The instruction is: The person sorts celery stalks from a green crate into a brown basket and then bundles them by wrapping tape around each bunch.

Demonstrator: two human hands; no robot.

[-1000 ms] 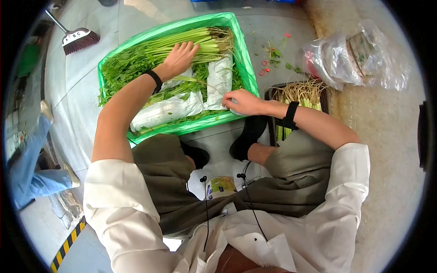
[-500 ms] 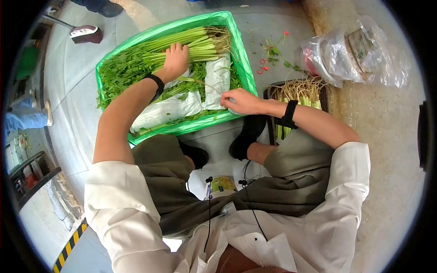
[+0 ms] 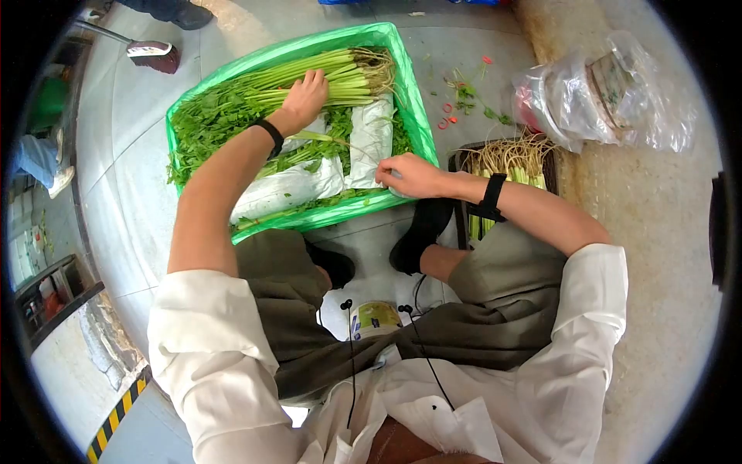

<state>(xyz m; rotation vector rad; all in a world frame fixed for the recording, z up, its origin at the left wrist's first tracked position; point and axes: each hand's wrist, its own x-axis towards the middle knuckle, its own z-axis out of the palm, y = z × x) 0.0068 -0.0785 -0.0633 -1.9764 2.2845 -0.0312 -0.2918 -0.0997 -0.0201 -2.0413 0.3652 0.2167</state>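
The person's left hand point(image 3: 307, 94) lies over celery stems point(image 3: 344, 73), fingers bent across them; whether it grips or only presses cannot be told. The right hand point(image 3: 413, 176) is half curled at the near right corner of the crate's green liner point(image 3: 418, 116), beside a white packet point(image 3: 372, 143); whether it holds anything cannot be told. The celery sits inside the lined crate, leaves to the left, tangled roots to the right. Hard pressure from the left hand could bend or snap the slim stems, and pulling only a few could drag others along by their roots. A loose stem point(image 3: 318, 137) below that hand could be crushed under the wrist. A tug at the liner might tear its thin film. Farther right, roots spilling over a dark tray point(image 3: 551, 172) could snag the right wristband point(image 3: 488, 199).
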